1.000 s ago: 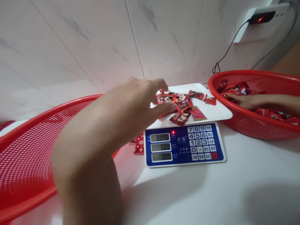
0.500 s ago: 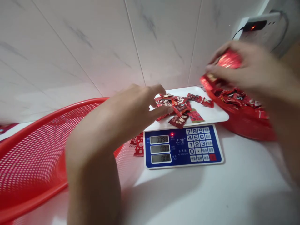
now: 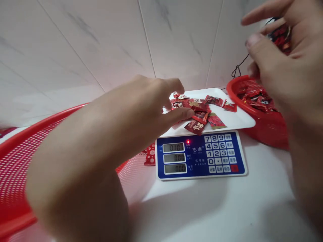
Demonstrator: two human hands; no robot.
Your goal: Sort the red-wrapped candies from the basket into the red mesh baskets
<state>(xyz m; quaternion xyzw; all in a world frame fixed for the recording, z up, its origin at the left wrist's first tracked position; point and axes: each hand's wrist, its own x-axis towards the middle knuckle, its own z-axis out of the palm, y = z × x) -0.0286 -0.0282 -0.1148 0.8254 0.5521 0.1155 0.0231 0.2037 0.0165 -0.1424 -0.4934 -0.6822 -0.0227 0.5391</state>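
Several small red and brown wrapped packets (image 3: 195,126), which look like sweets, lie in a loose heap on the white tray (image 3: 239,122) of a digital scale (image 3: 202,156). My left hand (image 3: 161,97) is over the left side of the heap, thumb and fingers apart, the thumb tip resting at the packets. Part of the heap is hidden behind it. At the upper right, my right hand (image 3: 290,50) is raised above a red basket (image 3: 262,124) of similar packets. Its fingers curl around a few red packets (image 3: 281,38) in the palm, with the index finger stretched out.
A large red mesh basket (image 3: 15,174) stands at the left, partly behind my left forearm. Red dotted packets (image 3: 150,154) lie beside the scale. A tiled wall (image 3: 113,40) rises behind, with a black cable (image 3: 237,70) hanging near the right basket. The white table (image 3: 196,208) extends in front.
My right hand has moved up and right, away from the basket's near edge, with packets still in it. Another red packet lies on the heap by my left thumb. The view has shifted slightly.
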